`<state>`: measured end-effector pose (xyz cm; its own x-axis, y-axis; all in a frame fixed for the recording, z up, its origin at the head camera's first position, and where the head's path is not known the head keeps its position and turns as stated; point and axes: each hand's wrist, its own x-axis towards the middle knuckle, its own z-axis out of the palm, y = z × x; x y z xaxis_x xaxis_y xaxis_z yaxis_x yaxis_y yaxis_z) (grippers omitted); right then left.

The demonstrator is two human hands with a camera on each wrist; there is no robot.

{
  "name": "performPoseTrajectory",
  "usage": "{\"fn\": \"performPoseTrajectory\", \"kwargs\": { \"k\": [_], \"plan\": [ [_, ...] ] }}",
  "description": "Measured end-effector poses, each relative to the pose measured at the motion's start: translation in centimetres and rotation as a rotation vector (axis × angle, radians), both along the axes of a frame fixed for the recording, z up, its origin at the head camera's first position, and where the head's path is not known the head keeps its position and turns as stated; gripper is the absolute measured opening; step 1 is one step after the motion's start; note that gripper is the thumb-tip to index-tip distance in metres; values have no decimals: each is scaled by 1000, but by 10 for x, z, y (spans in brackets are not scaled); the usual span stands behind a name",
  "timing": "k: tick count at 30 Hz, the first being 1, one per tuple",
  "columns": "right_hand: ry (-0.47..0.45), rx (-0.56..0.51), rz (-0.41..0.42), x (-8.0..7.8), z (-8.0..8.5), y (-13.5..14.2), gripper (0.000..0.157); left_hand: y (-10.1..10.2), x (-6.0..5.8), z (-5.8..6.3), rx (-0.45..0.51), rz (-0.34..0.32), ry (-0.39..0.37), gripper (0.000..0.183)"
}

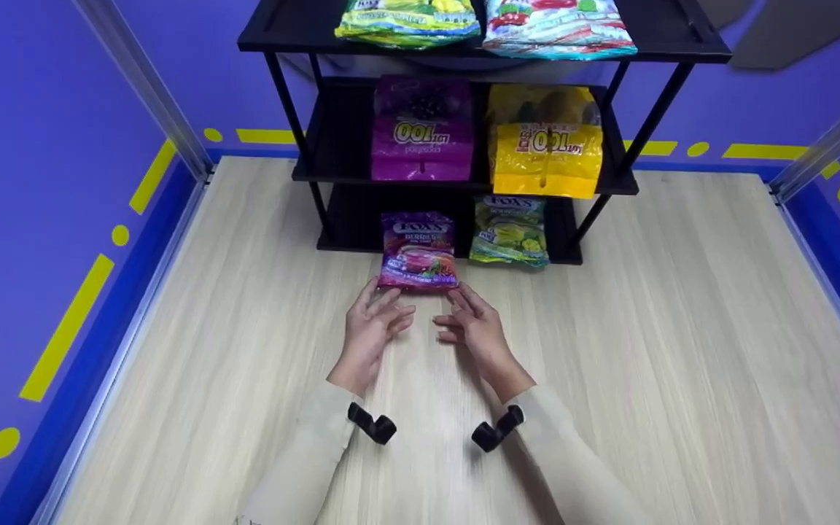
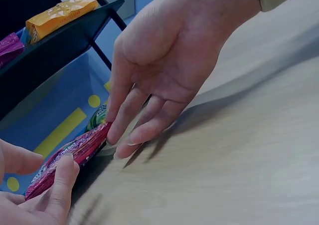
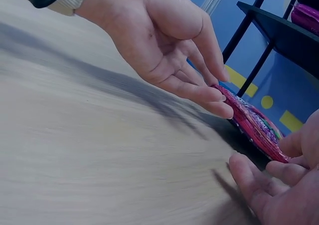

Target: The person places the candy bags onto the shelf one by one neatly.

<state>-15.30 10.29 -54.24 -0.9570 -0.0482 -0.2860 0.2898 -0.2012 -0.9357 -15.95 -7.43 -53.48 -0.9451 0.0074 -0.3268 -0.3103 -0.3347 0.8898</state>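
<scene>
A purple Fox's Berries candy bag (image 1: 418,251) lies at the front of the black rack's bottom shelf, its near edge reaching past the shelf's front. My left hand (image 1: 370,339) pinches its near left corner with the fingertips. At the near right corner, my right hand (image 1: 484,343) pinches the bag likewise, other fingers held loosely. Seen from the left wrist, the right hand (image 2: 164,60) grips one end of the bag (image 2: 75,155). The right wrist view has the left hand (image 3: 164,45) at the opposite end. A green-yellow Fox's bag (image 1: 511,230) lies to the right.
On the middle shelf of the black rack (image 1: 456,188) stand a purple bag (image 1: 421,131) and a yellow bag (image 1: 545,146). Two more candy bags, one yellow-green (image 1: 407,22) and one pale blue-red (image 1: 558,29), lie on top. Blue walls (image 1: 33,146) enclose the wooden table (image 1: 682,364).
</scene>
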Motion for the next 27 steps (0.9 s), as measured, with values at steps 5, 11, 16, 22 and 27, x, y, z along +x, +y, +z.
{"fn": "performPoseTrajectory", "kwargs": {
  "k": [5, 11, 16, 22, 27],
  "plan": [
    [-2, -11, -23, -7, 3, -2, 55, 1, -9, 1, -13, 14, -2, 77],
    [13, -14, -26, -16, 4, -1, 56, 5, -18, 1, -8, 14, 6, 77],
    [7, -11, -16, -23, 3, 0, 56, 6, -25, -1, -6, 19, 11, 77],
    [-12, -2, 1, -31, 0, -1, 57, 6, -33, -3, -16, 23, 9, 77],
    [-27, -7, 2, -36, 2, -3, 57, 6, -41, -2, -12, 33, 9, 78]
  ]
}}
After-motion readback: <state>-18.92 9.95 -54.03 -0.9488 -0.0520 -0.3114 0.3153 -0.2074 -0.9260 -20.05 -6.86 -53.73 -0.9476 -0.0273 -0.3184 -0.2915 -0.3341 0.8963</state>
